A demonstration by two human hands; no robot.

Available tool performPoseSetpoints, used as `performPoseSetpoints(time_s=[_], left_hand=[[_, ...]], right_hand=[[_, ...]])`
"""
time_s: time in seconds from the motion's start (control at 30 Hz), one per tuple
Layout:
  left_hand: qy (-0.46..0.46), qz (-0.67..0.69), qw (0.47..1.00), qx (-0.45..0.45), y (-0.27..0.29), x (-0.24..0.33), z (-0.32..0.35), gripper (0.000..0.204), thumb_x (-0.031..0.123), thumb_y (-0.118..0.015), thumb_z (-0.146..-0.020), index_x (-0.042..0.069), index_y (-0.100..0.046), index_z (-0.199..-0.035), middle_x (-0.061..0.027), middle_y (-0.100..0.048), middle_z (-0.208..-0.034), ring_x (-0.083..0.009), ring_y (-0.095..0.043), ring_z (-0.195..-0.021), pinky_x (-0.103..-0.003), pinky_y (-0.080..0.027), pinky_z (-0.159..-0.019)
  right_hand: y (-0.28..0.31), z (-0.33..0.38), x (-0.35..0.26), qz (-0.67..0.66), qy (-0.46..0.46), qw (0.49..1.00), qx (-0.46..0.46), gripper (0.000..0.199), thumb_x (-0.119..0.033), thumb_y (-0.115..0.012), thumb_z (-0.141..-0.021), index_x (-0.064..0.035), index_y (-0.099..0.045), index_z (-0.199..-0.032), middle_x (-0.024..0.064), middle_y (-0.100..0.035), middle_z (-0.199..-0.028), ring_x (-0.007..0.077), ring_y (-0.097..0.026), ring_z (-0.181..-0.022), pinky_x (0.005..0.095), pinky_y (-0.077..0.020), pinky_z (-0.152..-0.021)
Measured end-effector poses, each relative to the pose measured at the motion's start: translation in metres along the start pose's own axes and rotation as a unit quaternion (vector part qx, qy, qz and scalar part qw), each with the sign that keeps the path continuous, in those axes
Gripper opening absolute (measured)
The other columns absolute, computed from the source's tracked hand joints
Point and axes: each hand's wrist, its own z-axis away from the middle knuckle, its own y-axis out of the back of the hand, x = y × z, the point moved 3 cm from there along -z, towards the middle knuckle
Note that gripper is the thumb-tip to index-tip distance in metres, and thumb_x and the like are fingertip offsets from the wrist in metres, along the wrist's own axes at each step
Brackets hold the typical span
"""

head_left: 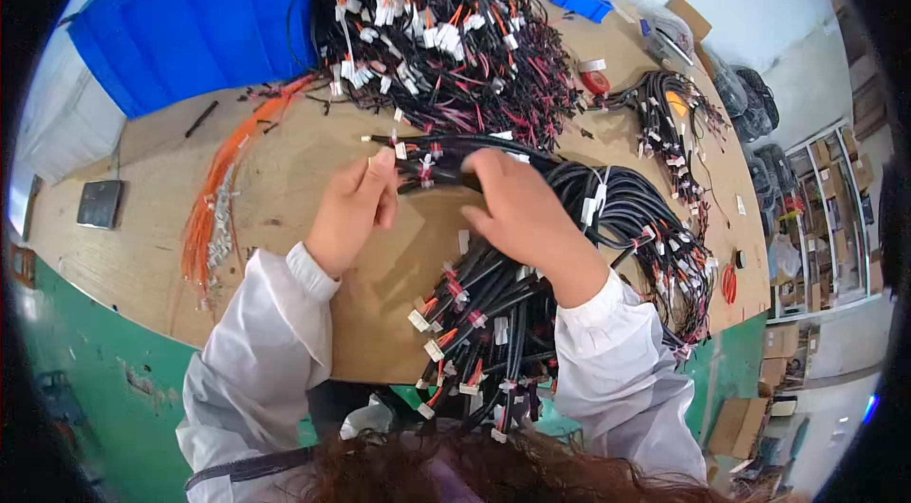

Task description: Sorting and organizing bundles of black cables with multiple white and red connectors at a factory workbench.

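Black wire harnesses [446, 139] with white connectors and pink-red ends lie across the middle of the table, in front of both hands. My left hand [353, 211] is closed, thumb and forefinger together beside a small white connector [399, 151] at the harness ends; whatever it pinches is too small to make out. Over the same harnesses, my right hand [527, 216] has its fingers curled round the black cables, thumb standing somewhat apart. Below it, a bundle of harnesses [493, 327] with white connectors and orange wires hangs over the near table edge.
A large heap of harnesses [427, 38] sits at the back beside a blue bin [199, 24]. Orange wires [211, 209] lie on the left, near a dark flat box [100, 204]. Further right are coiled harnesses [655, 237], red-handled pliers [729, 283] and a red tape roll [595, 82].
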Motion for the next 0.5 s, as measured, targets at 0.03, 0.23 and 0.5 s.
performPoseSetpoints(time_s=[0.03,0.23,0.5], left_hand=[[0.027,0.070,0.997,0.001,0.001,-0.004,-0.001,0.041,0.037,-0.042,-0.094,0.007,-0.047,-0.068,0.0005,-0.046,-0.053,-0.0070,-0.044,-0.050,-0.024,-0.034,-0.047],[0.069,0.210,0.975,-0.010,-0.002,-0.014,-0.006,0.040,0.041,-0.041,-0.093,0.010,-0.049,-0.069,0.0004,-0.046,-0.053,-0.0080,-0.042,-0.049,-0.023,-0.030,-0.049],[0.064,0.270,0.961,0.009,-0.004,-0.015,-0.008,0.044,0.041,-0.036,-0.095,0.008,-0.048,-0.068,-0.0009,-0.039,-0.049,-0.0120,-0.038,-0.052,-0.025,-0.030,-0.053]], right_hand=[[0.003,0.000,0.004,0.063,-0.014,0.998,0.000,0.033,-0.010,-0.066,-0.070,-0.0027,-0.045,-0.095,0.0161,-0.053,-0.090,0.0343,-0.053,-0.085,0.0409,-0.0427,-0.071],[0.007,0.008,0.006,0.151,-0.090,0.984,-0.002,0.026,-0.018,-0.066,-0.070,-0.0021,-0.051,-0.084,0.0135,-0.055,-0.082,0.0315,-0.055,-0.082,0.0394,-0.0458,-0.071],[0.019,0.011,-0.006,0.190,-0.065,0.972,0.126,0.013,-0.010,-0.058,-0.076,-0.0045,-0.048,-0.080,0.0097,-0.055,-0.073,0.0248,-0.059,-0.066,0.0355,-0.0485,-0.054]])
